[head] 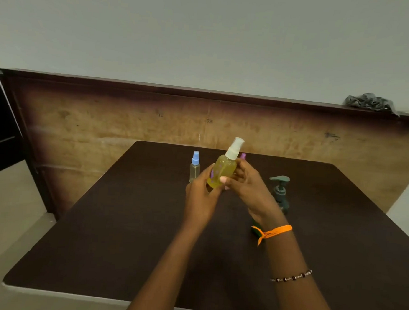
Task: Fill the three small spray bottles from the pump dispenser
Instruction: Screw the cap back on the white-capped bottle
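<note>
Blue-capped spray bottle (195, 166) stands clear on the dark desk (100, 232). Left hand (200, 197) and right hand (247, 183) fingers pinch a yellow-filled, white-capped spray bottle (222, 171), tilted above the desk. Green pump dispenser (281, 192) stands right; wooden panel (106, 116) behind.

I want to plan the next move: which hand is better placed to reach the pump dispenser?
The right hand, likely. The pump dispenser stands just beside that wrist, on the table's right side. The left hand is farther from it and can hold the yellow bottle alone.
</note>
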Available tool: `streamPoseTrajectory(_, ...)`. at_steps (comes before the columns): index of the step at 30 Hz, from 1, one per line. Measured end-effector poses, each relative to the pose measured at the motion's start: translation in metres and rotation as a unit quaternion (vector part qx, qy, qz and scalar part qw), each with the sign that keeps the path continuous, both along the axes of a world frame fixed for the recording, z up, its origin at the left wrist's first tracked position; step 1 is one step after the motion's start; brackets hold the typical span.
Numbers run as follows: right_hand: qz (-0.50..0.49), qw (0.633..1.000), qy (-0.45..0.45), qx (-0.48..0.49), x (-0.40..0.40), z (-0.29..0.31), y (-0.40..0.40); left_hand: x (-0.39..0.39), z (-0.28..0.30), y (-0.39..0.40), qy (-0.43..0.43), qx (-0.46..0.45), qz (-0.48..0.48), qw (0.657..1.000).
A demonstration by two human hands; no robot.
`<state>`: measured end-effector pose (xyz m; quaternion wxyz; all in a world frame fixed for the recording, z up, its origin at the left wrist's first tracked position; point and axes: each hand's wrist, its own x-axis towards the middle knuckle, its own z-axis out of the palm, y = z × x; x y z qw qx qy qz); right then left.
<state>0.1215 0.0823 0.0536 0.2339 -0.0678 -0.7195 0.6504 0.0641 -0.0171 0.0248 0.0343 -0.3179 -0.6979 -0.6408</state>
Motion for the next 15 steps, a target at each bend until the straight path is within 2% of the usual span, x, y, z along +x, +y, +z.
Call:
streamPoseTrajectory(5,-0.126,0.990,-0.035,0.046,-0.048,-0.043,0.016,-0.046,-0.031,0.010,-0.074,-0.079,-0.037,0.993)
streamPoseTrajectory(10,-0.250,0.961,-0.106,0.060,-0.101,-0.088,0.041,-0.092,-0.062,0.022,-0.106,-0.125,0.041,0.986)
streamPoseTrajectory(15,-0.282,0.948,-0.112,0.093,-0.142,-0.106,0.056,-0.122,-0.077,0.033,-0.105,-0.142,0.087,0.980)
